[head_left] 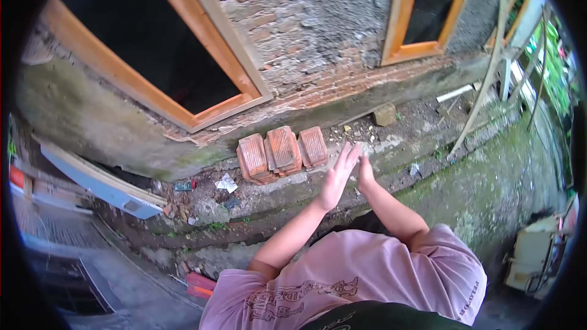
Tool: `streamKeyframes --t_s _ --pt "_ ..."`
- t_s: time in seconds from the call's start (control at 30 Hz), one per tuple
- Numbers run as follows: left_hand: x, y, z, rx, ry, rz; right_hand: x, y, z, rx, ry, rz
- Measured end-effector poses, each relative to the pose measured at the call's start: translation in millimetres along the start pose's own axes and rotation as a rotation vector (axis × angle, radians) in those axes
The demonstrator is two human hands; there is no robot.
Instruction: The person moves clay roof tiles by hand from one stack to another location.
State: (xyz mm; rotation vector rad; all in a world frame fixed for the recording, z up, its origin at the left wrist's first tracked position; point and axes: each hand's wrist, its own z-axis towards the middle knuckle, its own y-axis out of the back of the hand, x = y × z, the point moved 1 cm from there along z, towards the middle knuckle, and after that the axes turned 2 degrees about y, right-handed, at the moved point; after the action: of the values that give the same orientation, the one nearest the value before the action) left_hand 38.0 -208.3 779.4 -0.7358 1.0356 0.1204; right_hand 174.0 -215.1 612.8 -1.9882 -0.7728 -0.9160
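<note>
Both arms reach forward from a pink shirt. My left hand [340,178] is raised with its fingers stretched out and holds nothing. Close to its right, my right hand [365,174] is upright and seen edge-on, its palm turned toward the left one; nothing shows in it. Whether the palms touch low down is hard to tell, but a gap shows between the fingertips. Just beyond and to the left of the hands, red bricks stand on the ledge in three stacks: a left stack [252,157], a middle stack [282,149] and a right stack [313,146].
Behind the bricks rises a wall [348,18] with orange window frames [422,50]. A stone block [384,114] and rubble lie on the ledge. Crumpled paper [226,183] is left of the bricks. Bamboo poles [489,73] lean at the right. A blue-white board [101,174] is at the left.
</note>
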Motion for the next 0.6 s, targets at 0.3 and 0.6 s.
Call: streamKeyframes --t_s 0.3,0.6 --pt "196.6 35.8 69.5 -0.405 0.727 0.44 212.9 26.8 -149.3 0.362 0.923 -0.278" --pt "256.5 -221.6 161.8 -0.05 0.466 -0.014 163.6 323.1 -87.8 -0.323 0.833 -0.956"
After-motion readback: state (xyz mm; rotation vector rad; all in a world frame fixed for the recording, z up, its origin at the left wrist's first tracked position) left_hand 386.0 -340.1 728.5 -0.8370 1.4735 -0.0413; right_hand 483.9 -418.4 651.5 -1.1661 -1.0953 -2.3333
